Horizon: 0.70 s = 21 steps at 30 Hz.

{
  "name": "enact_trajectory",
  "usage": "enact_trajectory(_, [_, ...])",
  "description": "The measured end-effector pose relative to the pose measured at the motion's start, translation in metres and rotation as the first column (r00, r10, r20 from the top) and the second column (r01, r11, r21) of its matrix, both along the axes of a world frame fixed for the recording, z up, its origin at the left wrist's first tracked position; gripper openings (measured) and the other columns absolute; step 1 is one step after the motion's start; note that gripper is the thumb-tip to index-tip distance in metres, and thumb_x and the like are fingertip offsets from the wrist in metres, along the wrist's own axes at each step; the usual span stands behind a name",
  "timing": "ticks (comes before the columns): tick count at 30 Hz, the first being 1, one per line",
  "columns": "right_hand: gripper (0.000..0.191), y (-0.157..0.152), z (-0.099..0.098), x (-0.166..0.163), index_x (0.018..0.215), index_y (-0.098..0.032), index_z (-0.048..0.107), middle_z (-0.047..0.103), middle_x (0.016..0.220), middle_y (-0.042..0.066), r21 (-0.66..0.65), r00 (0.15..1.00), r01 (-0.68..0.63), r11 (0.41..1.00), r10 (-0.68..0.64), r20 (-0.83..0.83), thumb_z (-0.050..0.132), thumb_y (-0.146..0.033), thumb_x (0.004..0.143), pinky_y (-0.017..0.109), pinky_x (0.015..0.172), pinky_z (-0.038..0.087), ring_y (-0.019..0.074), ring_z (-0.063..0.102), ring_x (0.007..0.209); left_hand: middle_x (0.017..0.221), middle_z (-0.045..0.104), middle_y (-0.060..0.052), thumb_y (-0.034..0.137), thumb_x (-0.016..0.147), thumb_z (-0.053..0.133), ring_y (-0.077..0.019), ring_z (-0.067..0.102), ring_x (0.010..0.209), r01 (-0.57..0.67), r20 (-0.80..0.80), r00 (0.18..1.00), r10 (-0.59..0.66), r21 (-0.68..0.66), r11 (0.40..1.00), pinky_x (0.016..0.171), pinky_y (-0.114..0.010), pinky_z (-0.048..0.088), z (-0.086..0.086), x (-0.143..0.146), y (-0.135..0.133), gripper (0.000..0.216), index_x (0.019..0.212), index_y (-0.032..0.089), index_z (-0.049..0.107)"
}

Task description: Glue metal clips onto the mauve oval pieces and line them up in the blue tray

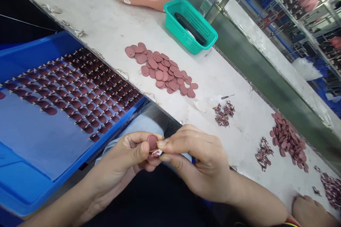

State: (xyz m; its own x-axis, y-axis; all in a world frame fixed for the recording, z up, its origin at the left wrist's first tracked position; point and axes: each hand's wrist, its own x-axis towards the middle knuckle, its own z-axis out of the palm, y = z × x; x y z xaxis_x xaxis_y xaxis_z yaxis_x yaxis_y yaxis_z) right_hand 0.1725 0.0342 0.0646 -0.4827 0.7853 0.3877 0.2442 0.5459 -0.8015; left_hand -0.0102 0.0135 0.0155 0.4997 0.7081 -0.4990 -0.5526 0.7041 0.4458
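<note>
Disc [152, 142] pinched between both hands, over the person's lap.
Left hand [119, 161] clenched, thumb and fingers gripping the maroon oval disc; right hand [197, 163] fingers grasping its lower edge with small printed strip [156, 153]. Blue tray [39, 51] holding rows of discs just left; loose maroon disc pile [160, 72] on counter [106, 25] beyond.

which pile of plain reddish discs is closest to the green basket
The pile of loose discs right beside the teal basket; the other plain pile lies much farther along the bench, past the small patterned clusters.
</note>
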Motion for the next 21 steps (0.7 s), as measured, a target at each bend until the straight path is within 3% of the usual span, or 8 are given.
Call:
enact_trajectory(9, [0.011, 0.0043, -0.0021, -0.0033, 0.097, -0.014, 0.067, 0.078, 0.084, 0.006, 0.025, 1.000, 0.001, 1.000, -0.001, 0.009, 0.069, -0.007, 0.089, 0.027, 0.074, 0.057, 0.0146, 0.072, 0.076, 0.065, 0.062, 0.000, 0.050, 0.063, 0.090, -0.0084, 0.050, 0.057, -0.025, -0.035, 0.999, 0.025, 0.024, 0.999, 0.056, -0.017, 0.048, -0.0033, -0.0017, -0.0001, 0.037, 0.079, 0.018, 0.080])
enact_trajectory(16, [0.011, 0.0093, 0.0015, -0.0073, 0.099, -0.017, 0.068, 0.078, 0.083, 0.003, 0.017, 0.999, -0.020, 1.000, 0.019, 0.039, 0.068, -0.010, 0.091, 0.025, 0.074, 0.057, 0.0129, 0.073, 0.078, 0.065, 0.059, 0.002, 0.033, 0.073, 0.087, -0.0076, 0.049, 0.059, -0.021, 0.032, 0.999, 0.019, 0.046, 0.999, 0.057, -0.014, 0.045, 0.0025, -0.0051, 0.0048, 0.022, 0.070, 0.015, 0.076])
enact_trajectory(21, [0.013, 0.0088, 0.0029, -0.0088, 0.101, -0.020, 0.068, 0.079, 0.087, 0.002, 0.011, 0.998, -0.013, 1.000, 0.012, 0.069, 0.069, -0.012, 0.091, 0.026, 0.074, 0.057, 0.0127, 0.072, 0.076, 0.066, 0.065, 0.000, 0.031, 0.072, 0.088, -0.0073, 0.052, 0.057, -0.030, 0.000, 1.000, 0.030, 0.017, 0.999, 0.055, -0.014, 0.047, 0.0007, -0.0078, 0.0016, 0.020, 0.077, 0.015, 0.078])
